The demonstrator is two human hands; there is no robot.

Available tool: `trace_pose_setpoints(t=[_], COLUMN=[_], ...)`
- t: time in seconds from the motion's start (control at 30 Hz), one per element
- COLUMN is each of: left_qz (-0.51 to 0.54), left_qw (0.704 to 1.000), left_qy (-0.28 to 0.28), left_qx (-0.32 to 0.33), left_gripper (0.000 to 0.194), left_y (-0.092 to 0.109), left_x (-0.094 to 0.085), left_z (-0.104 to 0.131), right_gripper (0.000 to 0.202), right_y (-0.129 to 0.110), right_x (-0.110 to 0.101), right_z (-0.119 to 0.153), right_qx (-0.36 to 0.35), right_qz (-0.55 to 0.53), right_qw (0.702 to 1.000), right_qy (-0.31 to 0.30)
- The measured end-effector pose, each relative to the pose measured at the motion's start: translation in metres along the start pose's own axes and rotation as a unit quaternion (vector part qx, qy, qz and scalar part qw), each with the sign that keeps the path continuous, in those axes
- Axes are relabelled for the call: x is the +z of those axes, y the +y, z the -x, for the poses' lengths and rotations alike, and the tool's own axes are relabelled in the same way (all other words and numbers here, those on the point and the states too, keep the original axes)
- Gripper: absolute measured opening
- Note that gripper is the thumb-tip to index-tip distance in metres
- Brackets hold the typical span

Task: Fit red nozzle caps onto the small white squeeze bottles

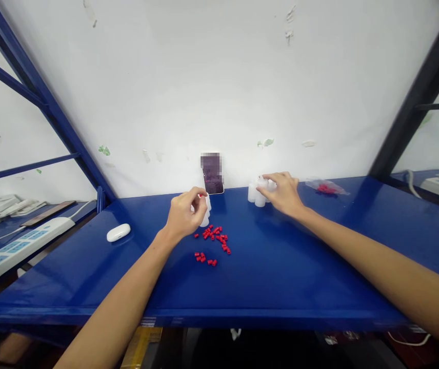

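Note:
My left hand (186, 212) is closed in a pinch at a small group of white plastic bottles (204, 221). A bit of red, a small red cap (201, 195), shows at its fingertips; the fingers partly hide the bottles behind. Farther right, my right hand (284, 193) has thumb and forefinger closed round the top of a white plastic bottle (260, 199). More such bottles (251, 192) stand upright close around it, some covered by the hand. Several loose red caps (216, 233) lie scattered on the blue tabletop (281, 277), nearer to me than the left hand.
A phone (213, 177) leans against the white wall between my hands. A white oval case (118, 232) lies at the left. A clear bag with red caps (326, 188) sits at the back right. Beyond the blue frame is a power strip (23, 251).

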State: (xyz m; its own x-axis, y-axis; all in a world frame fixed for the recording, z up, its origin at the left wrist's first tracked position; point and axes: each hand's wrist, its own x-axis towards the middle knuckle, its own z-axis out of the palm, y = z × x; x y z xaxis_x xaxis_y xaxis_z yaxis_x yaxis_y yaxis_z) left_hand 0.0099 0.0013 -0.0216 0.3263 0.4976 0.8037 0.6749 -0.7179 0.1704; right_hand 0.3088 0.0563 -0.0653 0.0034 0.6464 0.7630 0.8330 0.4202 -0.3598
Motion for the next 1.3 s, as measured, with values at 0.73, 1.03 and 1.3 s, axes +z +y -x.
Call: trace_pose_setpoints(t=[0.73, 1.03, 1.3], left_qz=[-0.09, -0.146, -0.061], left_qw=[0.891, 0.892, 0.951], left_qy=[-0.443, -0.422, -0.293], left_qx=[-0.053, -0.075, -0.081], left_gripper=[0.031, 0.02, 0.019], left_y=[0.004, 0.003, 0.02], left_x=[-0.003, 0.006, 0.003], left_z=[0.001, 0.004, -0.004], right_gripper=[0.022, 0.025, 0.024], right_y=[-0.019, -0.037, -0.038], right_x=[-0.005, -0.004, -0.001], right_z=[0.014, 0.022, 0.023], right_qx=[-0.04, 0.039, 0.05], right_qz=[-0.149, -0.257, -0.299], right_qw=[0.988, 0.958, 0.942], right_qy=[-0.022, -0.123, -0.142])
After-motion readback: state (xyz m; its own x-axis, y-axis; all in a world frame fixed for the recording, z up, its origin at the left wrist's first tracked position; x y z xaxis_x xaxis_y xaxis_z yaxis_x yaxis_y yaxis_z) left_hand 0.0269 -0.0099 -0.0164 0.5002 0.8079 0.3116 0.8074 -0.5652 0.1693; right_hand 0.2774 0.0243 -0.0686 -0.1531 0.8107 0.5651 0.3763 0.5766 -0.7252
